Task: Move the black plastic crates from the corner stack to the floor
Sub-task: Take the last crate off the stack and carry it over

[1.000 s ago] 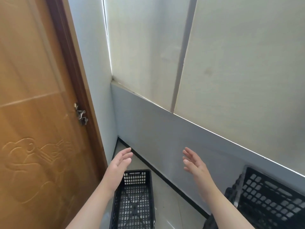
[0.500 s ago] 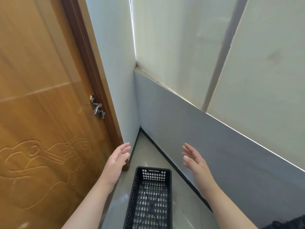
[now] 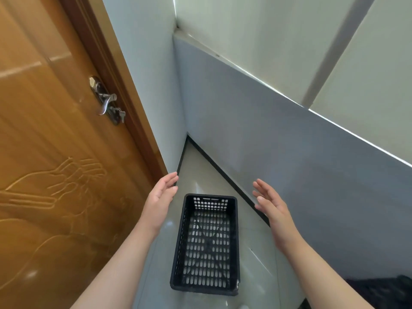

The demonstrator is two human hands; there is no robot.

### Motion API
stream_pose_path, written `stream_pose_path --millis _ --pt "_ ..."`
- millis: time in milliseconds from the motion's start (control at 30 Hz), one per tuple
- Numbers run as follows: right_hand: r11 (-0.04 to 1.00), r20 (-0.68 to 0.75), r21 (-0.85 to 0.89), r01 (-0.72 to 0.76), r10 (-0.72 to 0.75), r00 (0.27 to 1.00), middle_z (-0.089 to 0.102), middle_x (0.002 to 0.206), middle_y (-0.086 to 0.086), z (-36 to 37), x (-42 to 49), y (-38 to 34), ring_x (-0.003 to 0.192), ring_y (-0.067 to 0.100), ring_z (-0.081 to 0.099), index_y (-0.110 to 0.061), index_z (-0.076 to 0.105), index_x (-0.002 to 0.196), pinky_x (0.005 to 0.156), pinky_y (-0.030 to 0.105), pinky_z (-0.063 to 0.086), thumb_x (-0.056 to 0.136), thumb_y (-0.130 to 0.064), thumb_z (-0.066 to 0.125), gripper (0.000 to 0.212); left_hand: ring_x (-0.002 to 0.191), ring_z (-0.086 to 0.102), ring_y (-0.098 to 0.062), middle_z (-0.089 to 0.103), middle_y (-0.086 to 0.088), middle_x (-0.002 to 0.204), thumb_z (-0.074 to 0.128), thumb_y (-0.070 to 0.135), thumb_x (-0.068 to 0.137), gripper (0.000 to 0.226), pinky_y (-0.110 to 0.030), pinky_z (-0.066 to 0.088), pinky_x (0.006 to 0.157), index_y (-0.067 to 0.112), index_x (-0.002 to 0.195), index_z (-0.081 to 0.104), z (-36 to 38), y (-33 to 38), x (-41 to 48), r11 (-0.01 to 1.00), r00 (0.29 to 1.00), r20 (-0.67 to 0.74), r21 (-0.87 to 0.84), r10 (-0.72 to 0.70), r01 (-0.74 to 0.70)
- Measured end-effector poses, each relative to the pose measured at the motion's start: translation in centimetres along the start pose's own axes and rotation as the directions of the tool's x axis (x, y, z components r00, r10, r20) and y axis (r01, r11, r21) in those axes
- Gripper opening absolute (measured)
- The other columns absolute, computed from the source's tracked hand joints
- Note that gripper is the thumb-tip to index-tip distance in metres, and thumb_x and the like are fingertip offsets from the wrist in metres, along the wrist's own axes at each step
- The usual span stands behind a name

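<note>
Fingers: both sets spread and empty, palms facing, gripping nothing. Left hand (image 3: 159,202) above and left of the crate (image 3: 207,244); right hand (image 3: 273,210) above and right of it. Crate: 1 black perforated plastic item, upright on the floor (image 3: 200,175), between door (image 3: 55,152) and wall. Handling, judged: light, stiff, slightly slick; take by the 2 long rims or the end slots.

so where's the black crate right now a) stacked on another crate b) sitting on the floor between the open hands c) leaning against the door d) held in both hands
b, the black crate sits flat on the floor tiles, with the left hand and right hand open above it, neither touching it.
</note>
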State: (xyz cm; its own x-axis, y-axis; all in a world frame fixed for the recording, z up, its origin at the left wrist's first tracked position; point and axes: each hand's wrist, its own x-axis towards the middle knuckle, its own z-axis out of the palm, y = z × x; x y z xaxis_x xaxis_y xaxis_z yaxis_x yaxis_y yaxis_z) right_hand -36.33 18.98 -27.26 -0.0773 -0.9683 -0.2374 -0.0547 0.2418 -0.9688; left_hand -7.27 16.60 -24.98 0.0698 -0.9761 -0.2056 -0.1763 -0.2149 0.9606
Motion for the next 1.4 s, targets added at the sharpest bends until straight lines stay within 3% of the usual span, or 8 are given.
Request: stream_pose_path --millis 367,600,733,900,1033,1233,1333,1400 --pt "0.993 -0.058 -0.015 -0.114 0.113 0.992 0.057 0.153 -0.006 3.4 6.1 18.0 0.143 0.013 0.051 -0.022 0.050 0.154 0.124 0.050 0.036 0.086 -0.035 0.055 0.069 0.131 0.050 -0.003 0.057 0.021 0.137 0.044 0.042 0.090 0.047 -0.038 0.038 0.114 0.040 0.135 0.053 1.4 -18.6 6.4 0.997 0.997 0.017 -0.012 -0.078 0.078" --pt "0.987 -0.068 -0.048 -0.154 0.150 0.986 0.049 0.160 -0.003 5.0 9.9 31.8 0.149 0.015 0.044 -0.022 0.044 0.158 0.125 0.050 0.033 0.086 -0.035 0.053 0.074 0.129 0.053 -0.007 0.057 0.012 0.139 0.044 0.037 0.086 0.054 -0.021 0.042 0.097 0.029 0.138 0.053 3.1 -33.1 9.5 0.992 0.995 -0.005 -0.078 -0.095 0.095" --pt "0.988 -0.095 -0.039 -0.147 0.143 0.985 0.046 0.162 -0.005 5.2 11.8 38.8 0.150 0.014 0.042 -0.021 0.044 0.158 0.124 0.041 0.033 0.107 -0.019 0.052 0.052 0.127 0.053 -0.007 0.057 0.011 0.140 0.043 0.036 0.086 0.055 -0.023 0.042 0.097 0.028 0.140 0.052 3.7 -40.3 11.1 0.990 0.994 -0.024 -0.095 -0.107 0.104" --pt "0.983 -0.119 -0.080 -0.165 0.155 0.981 0.053 0.146 -0.023 4.9 13.4 46.0 0.129 -0.005 0.050 -0.029 0.045 0.155 0.107 0.026 0.039 0.109 -0.024 0.049 0.047 0.127 0.053 -0.005 0.058 0.012 0.138 0.044 0.038 0.087 0.053 -0.034 0.039 0.108 0.029 0.139 0.054 3.8 -47.7 13.3 0.987 0.991 -0.056 -0.116 -0.122 0.115" --pt "0.975 -0.171 -0.032 -0.218 0.210 0.963 0.042 0.163 -0.011 4.7 15.0 51.2 0.134 0.009 0.046 -0.028 0.039 0.162 0.107 0.033 0.037 0.111 -0.028 0.045 0.051 0.130 0.050 -0.005 0.056 0.012 0.140 0.042 0.038 0.088 0.054 -0.034 0.036 0.110 0.028 0.140 0.053 3.7 -53.1 14.3 0.985 0.988 -0.073 -0.124 -0.133 0.123" --pt "0.972 -0.169 0.016 -0.236 0.235 0.957 0.033 0.170 -0.006 4.2 16.4 55.9 0.141 0.017 0.043 -0.029 0.029 0.166 0.114 0.040 0.037 0.111 -0.033 0.043 0.056 0.132 0.048 -0.006 0.050 0.014 0.147 0.038 0.044 0.091 0.049 -0.036 0.035 0.112 0.039 0.139 0.048 3.3 -58.3 15.4 0.981 0.985 -0.034 -0.097 -0.172 0.168" --pt "0.957 -0.164 0.074 -0.279 0.288 0.944 0.041 0.167 -0.002 4.0 16.4 58.3 0.146 0.023 0.048 -0.033 0.033 0.164 0.121 0.049 0.038 0.106 -0.037 0.050 0.061 0.135 0.046 -0.011 0.047 0.013 0.148 0.033 0.041 0.101 0.047 -0.038 0.033 0.114 0.034 0.147 0.041 3.5 -60.0 16.4 0.962 0.974 -0.010 -0.155 -0.227 0.223" --pt "0.934 -0.132 0.148 -0.325 0.344 0.929 0.062 0.151 0.004 4.1 16.2 59.0 0.129 0.026 0.066 -0.035 0.046 0.156 0.110 0.053 0.050 0.103 -0.039 0.052 0.054 0.134 0.049 -0.014 0.054 0.014 0.142 0.029 0.046 0.103 0.047 -0.038 0.037 0.110 0.037 0.145 0.047 3.9 -60.1 16.4 0.945 0.962 0.050 -0.179 -0.268 0.273"
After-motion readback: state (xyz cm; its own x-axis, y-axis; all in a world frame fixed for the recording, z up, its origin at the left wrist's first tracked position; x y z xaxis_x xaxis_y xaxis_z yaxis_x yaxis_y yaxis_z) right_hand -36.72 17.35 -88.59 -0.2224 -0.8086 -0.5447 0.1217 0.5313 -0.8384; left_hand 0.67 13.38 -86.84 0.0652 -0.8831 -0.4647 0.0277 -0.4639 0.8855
